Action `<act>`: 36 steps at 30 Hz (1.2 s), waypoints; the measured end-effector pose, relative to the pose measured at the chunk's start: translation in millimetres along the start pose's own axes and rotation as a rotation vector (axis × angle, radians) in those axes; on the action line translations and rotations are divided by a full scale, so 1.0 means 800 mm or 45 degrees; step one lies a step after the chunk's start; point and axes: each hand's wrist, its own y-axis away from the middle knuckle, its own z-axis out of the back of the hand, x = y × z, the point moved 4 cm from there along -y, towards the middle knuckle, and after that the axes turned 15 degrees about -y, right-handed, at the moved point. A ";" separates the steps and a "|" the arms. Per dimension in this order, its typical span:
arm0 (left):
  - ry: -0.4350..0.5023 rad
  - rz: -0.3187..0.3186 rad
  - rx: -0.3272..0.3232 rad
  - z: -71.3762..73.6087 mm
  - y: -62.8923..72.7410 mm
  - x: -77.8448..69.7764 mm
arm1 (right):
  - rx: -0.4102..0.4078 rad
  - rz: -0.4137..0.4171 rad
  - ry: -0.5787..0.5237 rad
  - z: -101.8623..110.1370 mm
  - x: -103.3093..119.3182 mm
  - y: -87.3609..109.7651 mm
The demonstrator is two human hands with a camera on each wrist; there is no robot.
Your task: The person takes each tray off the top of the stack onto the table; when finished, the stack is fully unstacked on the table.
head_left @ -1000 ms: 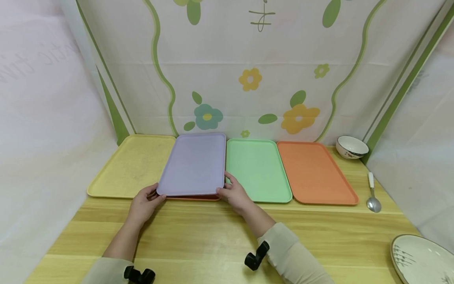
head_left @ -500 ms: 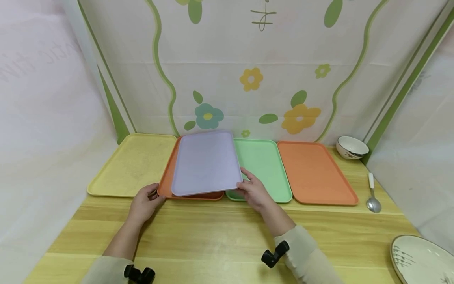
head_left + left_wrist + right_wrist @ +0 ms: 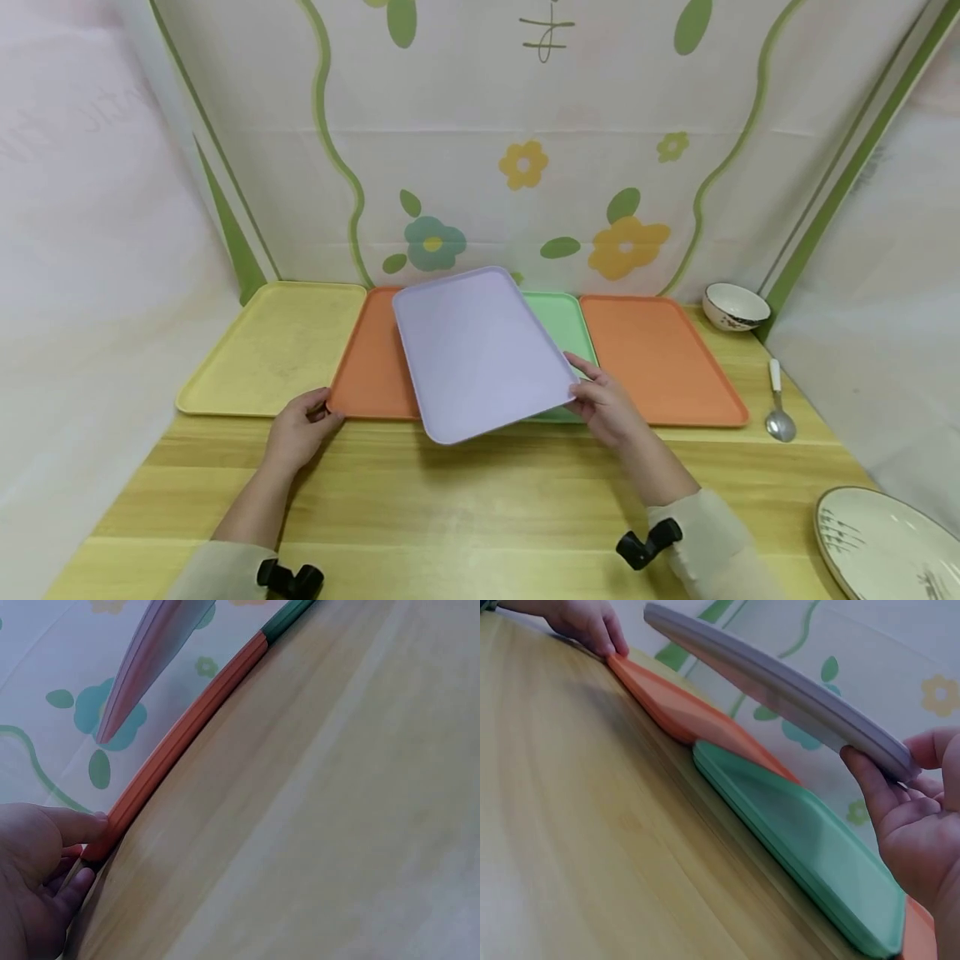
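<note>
My right hand [image 3: 609, 406] pinches the lavender tray [image 3: 480, 358] by its near right corner, thumb on one face and fingers on the other. The tray is raised and turned askew, overlapping the second orange and green trays in the head view. In the right wrist view its underside shows, well above the green tray [image 3: 802, 825]. My left hand [image 3: 298, 433] holds the near left corner of an orange tray [image 3: 367, 375], which lies on the table. Thumb and fingers sit either side of that corner in the left wrist view, on the orange edge [image 3: 172, 750].
A yellow tray [image 3: 270, 350] lies at the far left and another orange tray [image 3: 663, 358] to the right of the green one. At the right are a bowl [image 3: 735, 308], a spoon [image 3: 778, 417] and a plate [image 3: 885, 542]. A printed cloth [image 3: 450, 92] hangs behind.
The lavender tray has come up off the orange tray and moved right and nearer, turning, with my right hand. My left hand let go of it and stayed at the orange tray's corner.
</note>
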 end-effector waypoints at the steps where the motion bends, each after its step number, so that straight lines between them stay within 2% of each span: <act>1: 0.003 0.002 0.004 0.000 0.000 0.000 | 0.023 0.010 -0.009 0.004 0.004 0.003; 7: 0.009 0.005 0.010 0.001 0.001 0.000 | 0.199 0.015 -0.080 0.023 0.021 0.018; 12: 0.007 -0.003 0.002 0.002 0.001 0.000 | 0.285 -0.016 -0.062 0.031 0.030 0.025; 16: 0.013 -0.002 0.007 0.001 0.001 0.000 | 0.259 -0.041 -0.002 0.037 0.033 0.027; 27: -0.001 0.005 -0.008 0.001 0.000 -0.001 | 0.090 -0.139 0.226 0.061 0.025 0.027; 30: 0.002 0.004 -0.018 0.001 0.000 -0.001 | 0.090 -0.183 0.266 0.064 0.024 0.027; 36: 0.001 0.006 -0.029 0.000 -0.002 0.001 | 0.175 -0.280 0.364 0.068 0.025 0.028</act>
